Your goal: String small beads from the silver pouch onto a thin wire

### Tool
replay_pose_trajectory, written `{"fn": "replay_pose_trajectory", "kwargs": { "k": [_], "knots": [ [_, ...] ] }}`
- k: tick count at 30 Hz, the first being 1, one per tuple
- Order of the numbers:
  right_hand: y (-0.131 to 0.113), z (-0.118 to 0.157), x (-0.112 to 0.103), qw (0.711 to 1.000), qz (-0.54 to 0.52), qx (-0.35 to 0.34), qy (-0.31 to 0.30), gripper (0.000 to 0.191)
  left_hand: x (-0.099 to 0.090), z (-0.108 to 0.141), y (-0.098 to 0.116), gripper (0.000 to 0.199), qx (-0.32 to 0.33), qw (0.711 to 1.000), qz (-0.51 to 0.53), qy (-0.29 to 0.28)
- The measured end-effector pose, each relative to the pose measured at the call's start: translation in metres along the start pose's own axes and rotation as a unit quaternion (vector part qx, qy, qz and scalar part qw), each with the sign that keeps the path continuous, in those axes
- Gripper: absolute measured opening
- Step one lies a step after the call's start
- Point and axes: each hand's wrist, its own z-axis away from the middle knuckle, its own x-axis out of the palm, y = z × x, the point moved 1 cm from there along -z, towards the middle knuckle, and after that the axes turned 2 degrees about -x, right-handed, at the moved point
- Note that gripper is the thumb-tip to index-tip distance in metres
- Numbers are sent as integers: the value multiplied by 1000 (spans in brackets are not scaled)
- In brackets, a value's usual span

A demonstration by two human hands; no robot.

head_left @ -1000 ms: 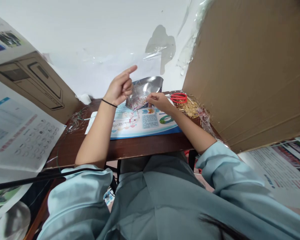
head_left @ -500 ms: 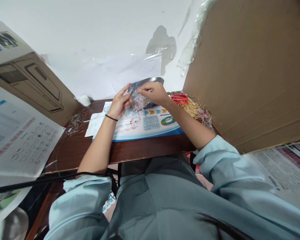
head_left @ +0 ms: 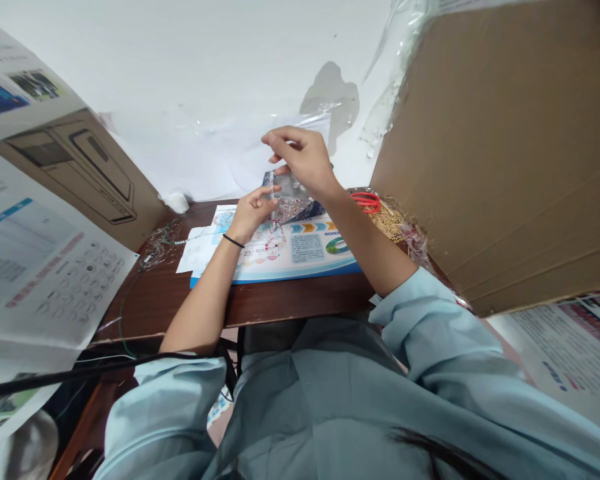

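A beaded strand (head_left: 279, 247) lies on the printed sheet (head_left: 307, 248), apparently only part strung, with many beads left loose in the bag (head_left: 297, 192) just beyond. The left hand (head_left: 253, 212) is beside the bag, the right hand (head_left: 306, 157) raised above; whether either grip is closed cannot be told.

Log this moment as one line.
left hand: beside bead bag; right hand: raised near bag, grip unclear; red handles: by gold sticks

"On the right?"
"A tall brown cardboard panel (head_left: 510, 147) beside the white wall (head_left: 220, 60)."
"And the left?"
"A brown cardboard box (head_left: 80, 177) bearing a line drawing (head_left: 103, 167), a white printed paper sheet (head_left: 55, 267) below, a crumpled white wad (head_left: 177, 202) near its corner."
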Motion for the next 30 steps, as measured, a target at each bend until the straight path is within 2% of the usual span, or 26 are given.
{"fn": "replay_pose_trajectory", "kwargs": {
  "k": [3,6,11,14,16,18,20,21,23,25,28,30],
  "knots": [
    [-6,2,-3,999,-12,-28,16,19,1,3,5,17,-4,999,38,12],
    [1,7,-12,999,2,-28,38,19,0,5,12,9,-21,995,91,36],
    [34,24,-42,999,16,10,51,29,-1,5,13,19,-74,991,103,41],
    [60,42,-60,990,121,48,61,37,3,5,7,21,-100,991,88,7],
    [75,56,-64,965,246,88,23,39,8,7,3,23,-124,989,64,-39],
    [85,68,-62,920,370,120,-58,38,14,11,0,29,-151,984,30,-94],
    [87,76,-54,898,428,76,-68,25,20,15,-4,33,-169,975,-2,-146],
    [86,78,-49,900,428,56,-64,21,22,17,-6,34,-172,971,-13,-168],
    [83,80,-40,924,376,38,-64,26,24,20,-11,33,-172,964,-31,-203],
    [79,81,-34,942,318,52,-97,30,24,19,-16,33,-166,959,-51,-223],
    [79,82,-33,937,285,106,-172,30,19,14,-21,33,-159,958,-68,-228],
    [81,81,-37,933,277,135,-188,29,14,9,-23,31,-161,962,-57,-215]
  ]
}}
